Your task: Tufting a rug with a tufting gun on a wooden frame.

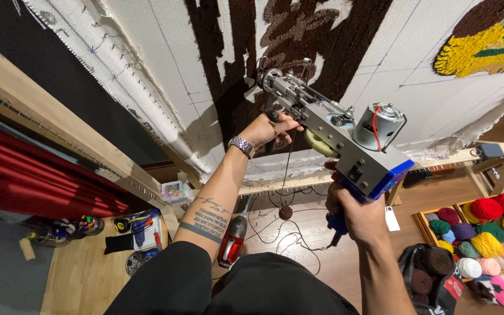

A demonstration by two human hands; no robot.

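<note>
A person is pressing a tufting gun (328, 125) against a white cloth (164, 76) stretched on a wooden frame (48, 116), both hands clamped on the tool. The gun is showing a grey metal body, a blue block at the rear, a silver motor (378, 126) with a red wire on top and a yellow gear underneath. Its long axis is running from lower right to upper left, the needle end meeting the cloth at a dark brown tufted patch (228, 64). The left hand (269, 129), a metal watch (241, 146) on its wrist, is gripping the front handle; the right hand (357, 213) is wrapping the blue rear grip below the block. A yellow and green tufted shape (485, 49) is sitting well apart at upper right. Below, yarn balls (491, 230) in many colours are filling wooden bins on the floor, a red tool (231, 242) is lying near loose cords, and a red curtain (36, 175) is hanging at left.
</note>
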